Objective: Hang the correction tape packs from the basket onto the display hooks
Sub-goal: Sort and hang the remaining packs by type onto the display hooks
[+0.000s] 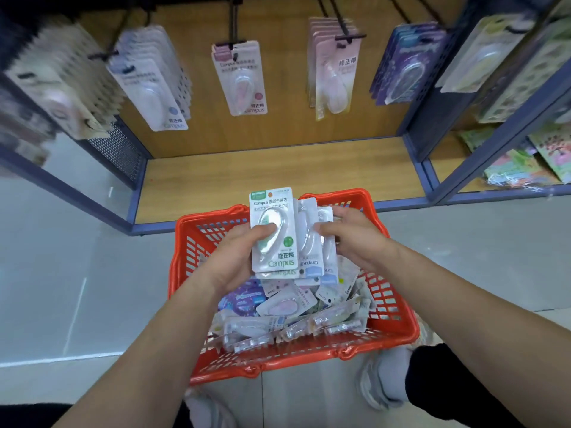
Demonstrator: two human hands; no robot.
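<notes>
An orange basket (pixel 398 329) on the floor holds several loose correction tape packs (pixel 287 304). Above it I hold a fanned stack of packs. My left hand (pixel 238 257) grips the front green-labelled pack (pixel 273 242), thumb pressed on its blister. My right hand (pixel 355 239) pinches the blue-labelled packs (pixel 312 242) behind it from the right. On the wooden back panel, display hooks (pixel 231 41) carry hanging packs: a blue-dot row (pixel 148 78), a pink pack (pixel 241 78), a pink row (pixel 333 69) and a purple row (pixel 408 63).
A wooden shelf base (pixel 278 177) with a blue frame lies just beyond the basket. Blue uprights (pixel 482 162) border a right bay holding colourful stationery (pixel 519 168). More hanging packs (pixel 61 81) are at far left. Grey floor (pixel 77 273) surrounds the basket; my shoe (pixel 383 381) is beside it.
</notes>
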